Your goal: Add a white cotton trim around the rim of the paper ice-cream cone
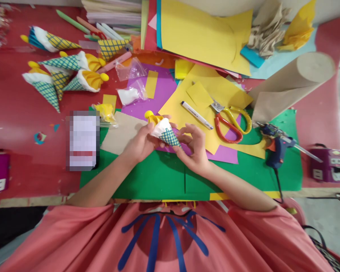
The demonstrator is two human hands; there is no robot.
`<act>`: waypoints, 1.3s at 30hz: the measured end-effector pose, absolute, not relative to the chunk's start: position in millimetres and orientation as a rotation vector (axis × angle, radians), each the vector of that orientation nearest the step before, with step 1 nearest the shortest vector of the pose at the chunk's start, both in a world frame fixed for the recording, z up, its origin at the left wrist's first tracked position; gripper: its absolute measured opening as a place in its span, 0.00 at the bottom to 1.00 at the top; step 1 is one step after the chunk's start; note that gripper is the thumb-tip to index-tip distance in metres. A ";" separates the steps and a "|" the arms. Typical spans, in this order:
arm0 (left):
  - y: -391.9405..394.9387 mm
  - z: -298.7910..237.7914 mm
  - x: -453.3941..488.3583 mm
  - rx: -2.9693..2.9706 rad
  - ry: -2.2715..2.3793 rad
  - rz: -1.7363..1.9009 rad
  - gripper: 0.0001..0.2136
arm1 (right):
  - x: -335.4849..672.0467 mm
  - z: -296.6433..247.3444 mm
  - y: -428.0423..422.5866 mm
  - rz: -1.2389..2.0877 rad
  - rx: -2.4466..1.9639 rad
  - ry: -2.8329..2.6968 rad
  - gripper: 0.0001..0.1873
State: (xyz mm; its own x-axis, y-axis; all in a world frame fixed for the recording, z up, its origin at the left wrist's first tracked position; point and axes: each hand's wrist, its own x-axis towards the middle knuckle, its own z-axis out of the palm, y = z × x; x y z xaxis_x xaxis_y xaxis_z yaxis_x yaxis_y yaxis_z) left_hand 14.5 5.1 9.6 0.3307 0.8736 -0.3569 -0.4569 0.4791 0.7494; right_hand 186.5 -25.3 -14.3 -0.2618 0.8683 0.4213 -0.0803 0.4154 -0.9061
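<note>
I hold a small paper ice-cream cone (163, 131) between both hands over the green sheet (158, 177). It has a blue-and-yellow checked cone, a white band and a yellow top with a ball. My left hand (140, 142) wraps its upper part from the left. My right hand (194, 148) pinches the cone's pointed end with thumb and fingers.
Several finished paper cones (62, 73) lie at the far left. Red-and-yellow scissors (229, 120), a white marker (196, 115) and a blue glue gun (275, 145) lie to the right. Yellow paper (204, 34), a brown paper roll (294, 81) and a phone (83, 140) surround the work area.
</note>
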 end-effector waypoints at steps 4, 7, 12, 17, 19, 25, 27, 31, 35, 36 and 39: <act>3.6 9.8 13.4 0.611 0.863 0.947 0.27 | 187.7 -14.7 -24.6 1.072 -0.736 -1.571 0.29; 1.4 4.3 12.9 0.632 1.006 0.961 0.29 | 191.2 -14.8 -23.2 0.972 -0.759 -1.654 0.30; -1.4 -5.2 11.2 0.710 1.125 0.923 0.29 | 193.7 -14.3 -21.8 0.848 -0.728 -1.804 0.37; 2.3 -0.1 14.0 0.651 1.003 0.871 0.26 | 192.0 -16.8 -22.0 0.857 -0.745 -1.856 0.38; 4.3 3.4 15.1 0.615 0.958 0.879 0.21 | 192.0 -17.5 -21.8 0.857 -0.754 -1.832 0.38; 5.5 5.8 16.6 0.554 0.961 0.903 0.17 | 192.3 -17.2 -22.0 0.900 -0.777 -1.777 0.36; 5.0 4.9 17.2 0.555 0.962 0.911 0.18 | 192.0 -16.6 -22.4 0.906 -0.781 -1.771 0.35; 5.2 5.2 18.5 0.552 0.968 0.950 0.18 | 191.9 -15.2 -22.8 0.919 -0.805 -1.772 0.35; 5.6 6.1 19.1 0.542 0.976 0.969 0.20 | 192.9 -15.9 -23.0 0.925 -0.815 -1.782 0.34; 5.4 5.6 19.0 0.544 0.980 0.970 0.20 | 193.1 -16.5 -23.1 0.921 -0.823 -1.786 0.34; 4.4 3.1 18.0 0.571 0.984 0.976 0.22 | 192.8 -18.7 -23.8 0.921 -0.872 -1.782 0.33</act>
